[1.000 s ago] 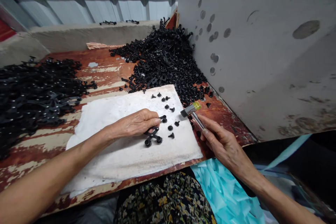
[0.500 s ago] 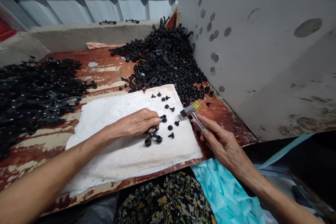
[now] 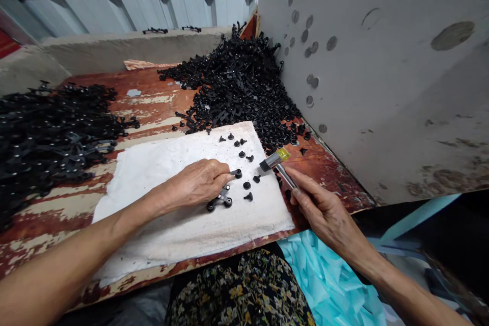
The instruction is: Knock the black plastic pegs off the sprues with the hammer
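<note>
My left hand [image 3: 208, 178] is closed on a black jointed plastic part [image 3: 220, 200], an X-shaped piece with round ends, low over a white cloth [image 3: 153, 234]. One end of the part pokes out past my fingertips; my fingers hide its middle. In my right hand [image 3: 317, 198] is a small hammer [image 3: 274, 159] with a black face, a metal middle and a yellow end. I grip it by its metal handle, and its head hangs over the cloth's right edge. Several small black pegs [image 3: 246, 185] lie loose on the cloth between the hammer and my left hand.
A large heap of black plastic pieces [image 3: 237, 81] rises at the back against a grey board [image 3: 367, 91]. Another heap of black jointed parts [image 3: 49, 132] covers the table's left side. The table [image 3: 141, 81] has worn reddish paint. Turquoise sheeting [image 3: 328, 280] bunches below its front edge.
The jointed part has turned a little in my left hand, its near end shifting left. My right hand and the hammer have barely moved. The whole view has shifted slightly.
</note>
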Available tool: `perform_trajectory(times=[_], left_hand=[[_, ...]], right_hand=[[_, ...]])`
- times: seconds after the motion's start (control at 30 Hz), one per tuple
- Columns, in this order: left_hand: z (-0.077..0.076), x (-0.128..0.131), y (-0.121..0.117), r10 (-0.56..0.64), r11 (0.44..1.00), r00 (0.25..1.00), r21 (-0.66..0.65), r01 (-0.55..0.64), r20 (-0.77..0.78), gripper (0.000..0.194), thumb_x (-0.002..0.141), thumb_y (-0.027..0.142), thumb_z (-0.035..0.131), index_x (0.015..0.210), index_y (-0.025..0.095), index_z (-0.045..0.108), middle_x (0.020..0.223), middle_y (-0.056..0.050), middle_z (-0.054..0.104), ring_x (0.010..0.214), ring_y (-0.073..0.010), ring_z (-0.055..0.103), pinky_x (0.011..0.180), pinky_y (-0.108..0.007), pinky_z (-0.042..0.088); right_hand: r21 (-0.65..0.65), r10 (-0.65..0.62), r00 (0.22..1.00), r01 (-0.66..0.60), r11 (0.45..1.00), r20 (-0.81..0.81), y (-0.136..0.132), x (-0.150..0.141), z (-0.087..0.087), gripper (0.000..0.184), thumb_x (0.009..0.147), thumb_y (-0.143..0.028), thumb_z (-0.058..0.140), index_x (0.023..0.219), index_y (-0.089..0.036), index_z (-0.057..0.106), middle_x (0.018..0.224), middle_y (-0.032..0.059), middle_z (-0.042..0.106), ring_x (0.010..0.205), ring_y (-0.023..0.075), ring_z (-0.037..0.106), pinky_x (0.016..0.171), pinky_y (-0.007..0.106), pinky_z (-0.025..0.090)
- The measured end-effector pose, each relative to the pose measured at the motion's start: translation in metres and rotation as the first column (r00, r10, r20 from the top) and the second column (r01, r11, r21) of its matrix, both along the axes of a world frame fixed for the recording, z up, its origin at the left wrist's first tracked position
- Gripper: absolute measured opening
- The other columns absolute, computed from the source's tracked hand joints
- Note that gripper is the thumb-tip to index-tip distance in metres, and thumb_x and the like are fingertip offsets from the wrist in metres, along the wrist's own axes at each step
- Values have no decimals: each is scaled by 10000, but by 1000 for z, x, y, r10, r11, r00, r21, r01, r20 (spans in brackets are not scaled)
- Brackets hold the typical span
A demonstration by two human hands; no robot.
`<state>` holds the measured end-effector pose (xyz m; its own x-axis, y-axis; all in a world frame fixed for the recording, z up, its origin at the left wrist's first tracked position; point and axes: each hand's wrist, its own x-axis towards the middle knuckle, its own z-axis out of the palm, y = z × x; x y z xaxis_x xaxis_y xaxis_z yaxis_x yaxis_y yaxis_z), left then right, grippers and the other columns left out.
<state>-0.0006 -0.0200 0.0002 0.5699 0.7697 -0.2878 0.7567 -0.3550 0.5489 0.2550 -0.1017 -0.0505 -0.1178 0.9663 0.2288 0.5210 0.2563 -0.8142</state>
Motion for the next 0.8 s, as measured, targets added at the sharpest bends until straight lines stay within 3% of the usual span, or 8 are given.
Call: perform_trajectory(times=[0.2,0.3,0.4,0.5,0.6,0.67,0.77,0.8], left_hand=[[7,7,-1,35,999,997,40,-32,-75,313,884,309,404,592,200,378,535,38,364,513,-103,317,539,-268,221],[4,5,-3,54,998,997,25,-52,-59,309,885,309,405,597,195,398,545,36,381,512,-102,332,531,-266,225],[-1,2,-4,58,998,998,11,-58,-34,323,899,337,385,611,193,417,558,31,400,522,-104,356,526,-263,231],[-3,1,-5,51,998,999,22,-51,-6,340,908,362,374,616,194,420,556,32,397,519,-103,351,522,-262,228],[-4,1,-5,46,998,999,50,-46,-1,330,898,344,392,606,194,426,547,32,396,517,-103,343,526,-265,228],[-4,1,-5,44,997,999,57,-43,-14,321,893,319,393,598,195,418,540,32,396,516,-103,340,529,-265,228],[-3,2,-5,28,997,1000,65,-27,-13,325,897,310,379,592,197,390,537,34,388,515,-101,336,533,-263,235],[-3,2,-5,23,998,1000,67,-23,-10,323,897,315,378,597,196,392,538,33,391,516,-101,339,532,-263,236]], right_hand=[[225,116,977,-156,962,181,6,-12,12,509,927,-71,412,1422,-148,502,1388,133,589,1253,230,581,1054,418,481],[245,154,940,-234,941,305,8,-19,20,515,914,-45,394,1412,-116,506,1296,177,642,1147,260,649,946,441,559],[299,145,936,-246,922,321,6,-25,27,541,918,-35,392,1440,-154,470,1161,158,689,954,221,702,814,381,604],[379,83,932,-224,898,353,5,-28,30,584,912,-27,384,1476,-174,417,984,115,684,761,178,672,684,309,596],[322,70,857,-266,909,510,4,-28,32,557,892,-38,369,1426,-139,492,832,85,643,582,163,608,501,267,543],[334,76,869,-267,904,490,3,-27,35,584,890,-32,377,1452,-166,460,865,83,648,619,165,623,522,261,547],[430,41,933,-204,879,358,1,-26,39,686,896,-15,394,1539,-237,305,1028,96,658,814,180,655,677,276,576],[419,39,923,-212,883,383,1,-26,39,687,891,-20,392,1538,-238,313,1009,95,660,783,179,651,652,273,573]])
